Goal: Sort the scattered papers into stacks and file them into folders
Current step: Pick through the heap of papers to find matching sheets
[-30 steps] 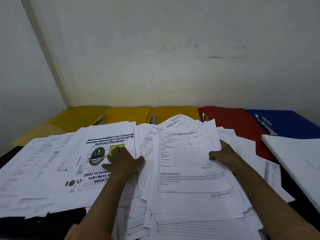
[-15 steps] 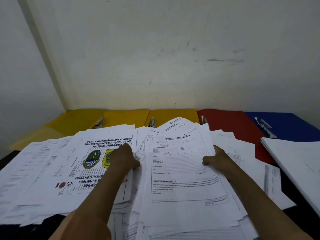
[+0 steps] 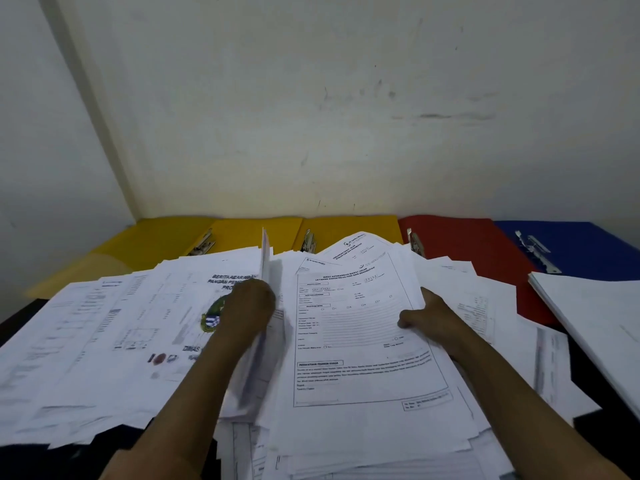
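White printed papers lie scattered over a dark table. My left hand (image 3: 250,308) grips the right edge of a bundle headed by a cover sheet with crests (image 3: 194,327) and lifts that edge up on end. My right hand (image 3: 429,318) holds the right edge of a central pile topped by a ruled form sheet (image 3: 356,344). Open folders line the wall: yellow folders (image 3: 256,233), a red folder (image 3: 460,244) and a blue folder (image 3: 581,244), each with a metal fastener.
A neat white stack (image 3: 595,313) sits at the right, overlapping the blue folder. More loose sheets (image 3: 62,348) spread to the far left. The white wall (image 3: 311,116) rises right behind the folders. Dark table edge (image 3: 609,427) shows at lower right.
My left hand moved up and right along the cover sheet, curled round its right edge and raised it on end. My right hand stayed on the form pile, which shifted slightly.
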